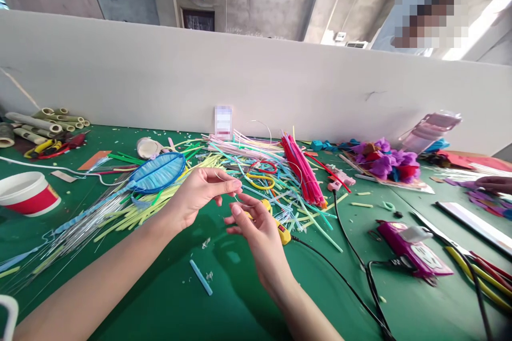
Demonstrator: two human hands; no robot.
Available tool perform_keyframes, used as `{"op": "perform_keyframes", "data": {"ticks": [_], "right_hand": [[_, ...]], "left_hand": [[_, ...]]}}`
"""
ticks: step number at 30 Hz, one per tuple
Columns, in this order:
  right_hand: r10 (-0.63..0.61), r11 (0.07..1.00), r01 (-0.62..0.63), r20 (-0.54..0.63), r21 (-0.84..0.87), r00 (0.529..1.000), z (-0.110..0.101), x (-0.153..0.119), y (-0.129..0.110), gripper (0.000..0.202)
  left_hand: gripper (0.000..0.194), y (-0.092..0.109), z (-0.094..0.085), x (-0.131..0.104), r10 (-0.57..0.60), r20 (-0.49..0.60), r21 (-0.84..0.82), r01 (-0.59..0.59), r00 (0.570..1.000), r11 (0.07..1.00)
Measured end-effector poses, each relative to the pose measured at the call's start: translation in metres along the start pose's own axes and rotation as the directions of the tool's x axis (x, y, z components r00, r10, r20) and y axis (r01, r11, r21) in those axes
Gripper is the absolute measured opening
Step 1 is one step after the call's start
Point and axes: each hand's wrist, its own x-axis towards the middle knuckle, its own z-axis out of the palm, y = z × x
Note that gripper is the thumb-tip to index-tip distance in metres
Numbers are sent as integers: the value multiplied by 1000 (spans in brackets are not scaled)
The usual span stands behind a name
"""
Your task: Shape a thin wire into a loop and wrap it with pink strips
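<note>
My left hand (202, 192) is closed in a pinch on a thin wire near the middle of the view. Just to its right and slightly lower, my right hand (254, 221) has thumb and fingers pinched on the same wire, whose ends are hard to make out. The hands are close but apart, above the green table. Beyond them lie loose pastel strips, a red looped piece (266, 167) and a bundle of pink-red strips (304, 170). A yellow tool with a black cord (283, 233) is partly hidden behind my right hand. Left of my left hand is a blue oval frame (158, 172).
A paper cup (30, 194) and bamboo pieces (48, 121) are at left. At right are a purple power strip (416, 250), scissors (460, 250), purple flowers (386, 160) and another person's hand (495, 184). A white partition (160, 74) borders the green table (160, 303).
</note>
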Motion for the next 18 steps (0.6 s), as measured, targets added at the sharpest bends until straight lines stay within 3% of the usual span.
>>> {"op": "perform_keyframes", "data": {"ticks": [5, 7, 8, 9, 10, 12, 13, 14, 15, 16, 18], "right_hand": [[32, 969, -31, 0, -245, 999, -16, -33, -10, 37], [-56, 923, 54, 5, -381, 998, -21, -41, -24, 32], [-159, 885, 136, -14, -444, 987, -23, -43, -32, 28], [-293, 826, 231, -41, -515, 955, -25, -42, -41, 25], [-447, 731, 326, -60, -599, 892, -27, -40, -51, 20], [-729, 430, 450, -7, -783, 684, -32, -31, -67, 13], [-808, 263, 463, 70, -846, 585, -35, -25, -75, 16], [-839, 125, 458, 153, -880, 522, -38, -19, -81, 21], [-833, 33, 450, 224, -893, 506, -41, -14, -86, 26], [-804, -19, 448, 280, -894, 524, -44, -8, -89, 27], [-718, -36, 462, 344, -886, 605, -49, 1, -93, 23]], "left_hand": [[21, 4, -5, -3, 66, -16, 89, -64, 998, 994], [21, 6, -6, -5, 70, -16, 118, -67, 997, 991], [22, 8, -6, -6, 67, -18, 133, -64, 998, 989], [22, 9, -6, -7, 60, -20, 150, -57, 998, 987], [22, 9, -5, -8, 53, -20, 167, -48, 998, 985], [22, 10, -4, -10, 37, -15, 197, -33, 999, 980], [22, 10, -4, -11, 28, -8, 210, -26, 1000, 977], [22, 9, -4, -12, 18, 2, 219, -18, 1000, 975], [23, 9, -4, -13, 9, 11, 227, -11, 1000, 974], [24, 9, -4, -14, -3, 19, 232, -1, 1000, 973], [25, 8, -5, -16, -28, 33, 232, 20, 999, 973]]}}
